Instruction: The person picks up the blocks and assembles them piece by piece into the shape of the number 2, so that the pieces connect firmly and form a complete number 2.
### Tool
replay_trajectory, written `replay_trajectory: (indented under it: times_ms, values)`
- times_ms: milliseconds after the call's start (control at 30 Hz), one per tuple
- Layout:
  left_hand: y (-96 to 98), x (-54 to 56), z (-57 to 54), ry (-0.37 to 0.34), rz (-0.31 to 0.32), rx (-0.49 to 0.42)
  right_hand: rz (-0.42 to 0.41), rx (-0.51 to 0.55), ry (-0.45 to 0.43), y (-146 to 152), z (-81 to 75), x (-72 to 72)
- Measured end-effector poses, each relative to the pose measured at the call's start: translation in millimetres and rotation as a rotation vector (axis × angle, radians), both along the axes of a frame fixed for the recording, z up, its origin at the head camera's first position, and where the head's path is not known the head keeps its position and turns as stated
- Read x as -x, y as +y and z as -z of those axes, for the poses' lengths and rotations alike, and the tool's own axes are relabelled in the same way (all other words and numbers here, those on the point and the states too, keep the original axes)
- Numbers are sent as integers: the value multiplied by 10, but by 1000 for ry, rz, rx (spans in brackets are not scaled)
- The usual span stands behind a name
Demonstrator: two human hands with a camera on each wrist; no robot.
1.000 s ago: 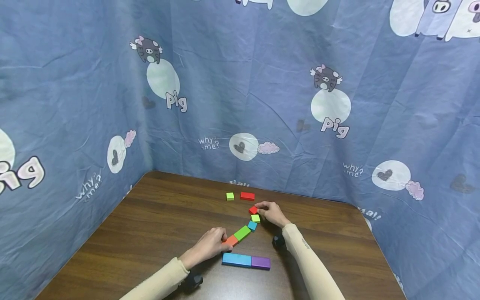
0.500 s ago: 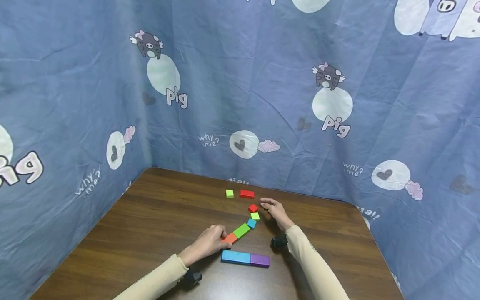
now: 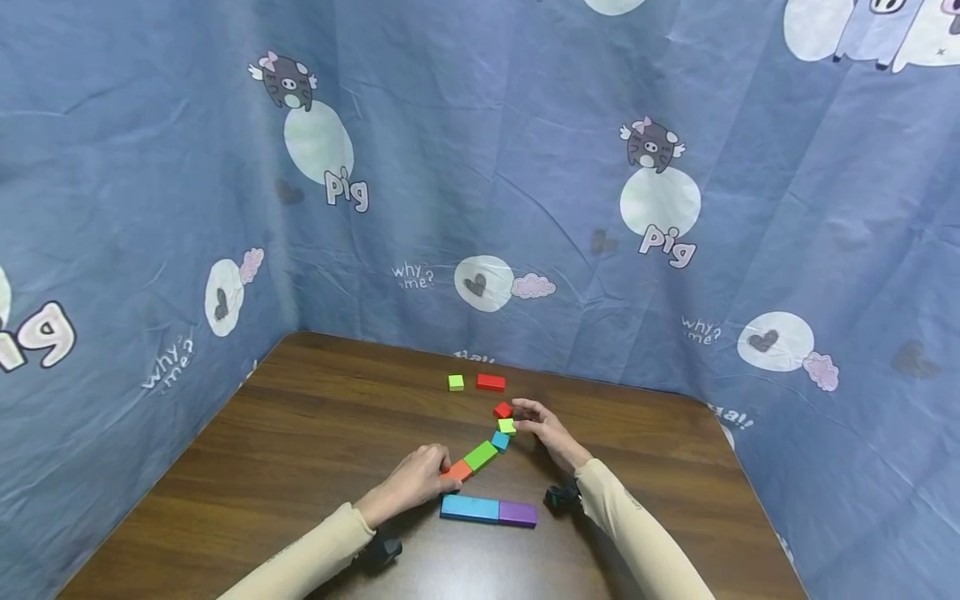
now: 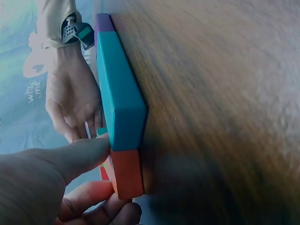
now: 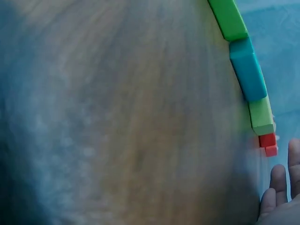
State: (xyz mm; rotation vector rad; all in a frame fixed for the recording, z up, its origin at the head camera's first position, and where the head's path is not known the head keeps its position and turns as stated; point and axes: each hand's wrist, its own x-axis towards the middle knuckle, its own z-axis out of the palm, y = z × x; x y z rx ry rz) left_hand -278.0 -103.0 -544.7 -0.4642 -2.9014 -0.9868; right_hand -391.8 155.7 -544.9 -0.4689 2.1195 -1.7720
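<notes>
My left hand (image 3: 408, 482) pinches an orange block (image 4: 127, 173) between thumb and fingers, at the near end of a slanting row. Beyond it in the head view come a green oblong block (image 3: 480, 456), a blue cube (image 3: 500, 442), a yellow-green cube (image 3: 506, 426) and a red cube (image 3: 502, 410), the last ones turned at angles. To the right of the yellow-green and red cubes is my right hand (image 3: 553, 433), fingers loosely bent around no block. Its thumb tip reaches the yellow-green cube's edge; whether it touches, I cannot tell.
A long light-blue block (image 3: 470, 508) and a purple block (image 3: 517, 514) lie end to end nearer me. At the back sit another yellow-green cube (image 3: 456, 382) and a red oblong block (image 3: 491, 382). Blue printed cloth (image 3: 480, 167) hangs behind the wooden table (image 3: 322, 417).
My right hand has let go of the red cube, drawn away to the right, then come back beside the yellow-green cube. The left hand keeps its hold on the orange block.
</notes>
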Motion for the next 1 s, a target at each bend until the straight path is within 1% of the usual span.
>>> replay_trajectory:
  times_ms: [33, 133, 200, 267, 367, 467, 533, 600, 733, 867, 933, 1000]
  values:
    - [2, 4, -4, 2, 2, 3, -15, -16, 10, -2, -46, -33]
    - [9, 13, -12, 8, 19, 20, -53, -80, 77, -11, -165, -123]
    - [12, 19, -19, 11, 36, 36, -63, -120, 129, -17, -173, -137]
    - [11, 28, -34, 11, 53, 53, -70, -133, 180, -26, -172, -145]
    - [-1, 59, -85, -27, 45, 43, -74, -136, 237, -42, -172, -157]
    - [-19, 127, -163, -84, 10, 11, -73, -141, 268, -51, -175, -169]
    - [-32, 203, -209, -103, -2, -12, -67, -148, 271, -52, -173, -174]
    - [-52, 305, -249, -122, -2, -19, -59, -162, 279, -51, -170, -177]
    - [-109, 549, -301, -141, -5, -20, -44, -202, 291, -54, -160, -192]
    - [-161, 802, -325, -132, -11, 2, -40, -226, 299, -61, -144, -204]
    - [-166, 919, -322, -130, 10, 3, -25, -234, 314, -68, -120, -195]
    - [-150, 1017, -310, -125, 46, -7, -6, -235, 321, -74, -52, -155]
